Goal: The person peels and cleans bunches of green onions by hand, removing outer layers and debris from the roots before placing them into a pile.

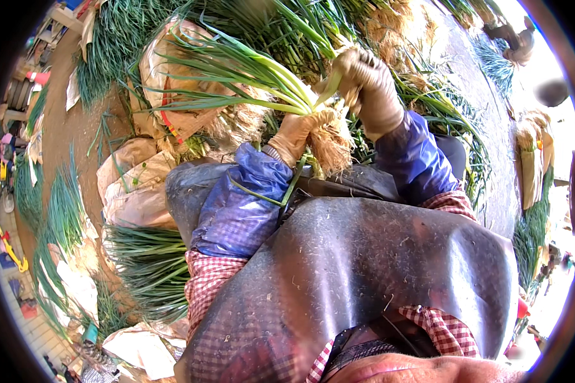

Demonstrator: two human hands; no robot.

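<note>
My left hand point(298, 134), in a tan work glove, is wrapped round a small bunch of green onions point(286, 84) just above the roots. Their long leaves fan out to the left, and the pale, stringy roots point(331, 145) hang below the fist, over my lap. Right beside it, my right hand point(372, 89), in a dirty glove, is closed with bent fingers on a green onion leaf point(329, 88) at the bunch's upper right side. How far this leaf is parted from the bunch I cannot tell.
More green onions point(262, 25) lie heaped ahead, some with roots point(396, 32) toward me. A sack-wrapped bundle point(179, 70) stands left of the heap. At my left are a crumpled sack point(137, 175) and another onion bundle point(148, 271). A dark apron point(364, 255) covers my lap.
</note>
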